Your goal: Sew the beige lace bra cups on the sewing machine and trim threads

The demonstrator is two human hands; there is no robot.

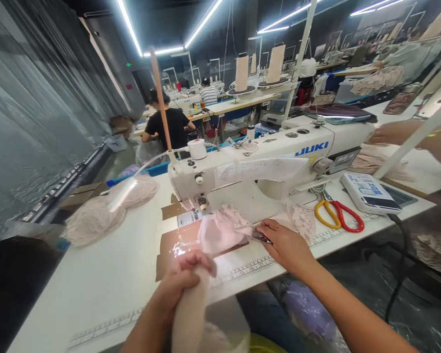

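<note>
My left hand [189,272] is closed on a beige fabric strip [191,314] that hangs down over the table's front edge. The hand is slightly blurred. My right hand [284,245] is closed around small dark metal thread snips [261,237], partly hidden by the fingers. Beside their tips lies a pale pink lace garment piece [224,230], with a sheer cup-like part below the needle area of the white sewing machine [250,166]. More pink lace [301,220] lies behind my right hand.
Scissors with red and yellow handles [340,215] lie right of my right hand, near a white control box [369,193]. Beige fabric bundles [95,220] rest on the left. A ruler strip [250,268] runs along the front edge. Another person's arm [419,139] reaches in at right.
</note>
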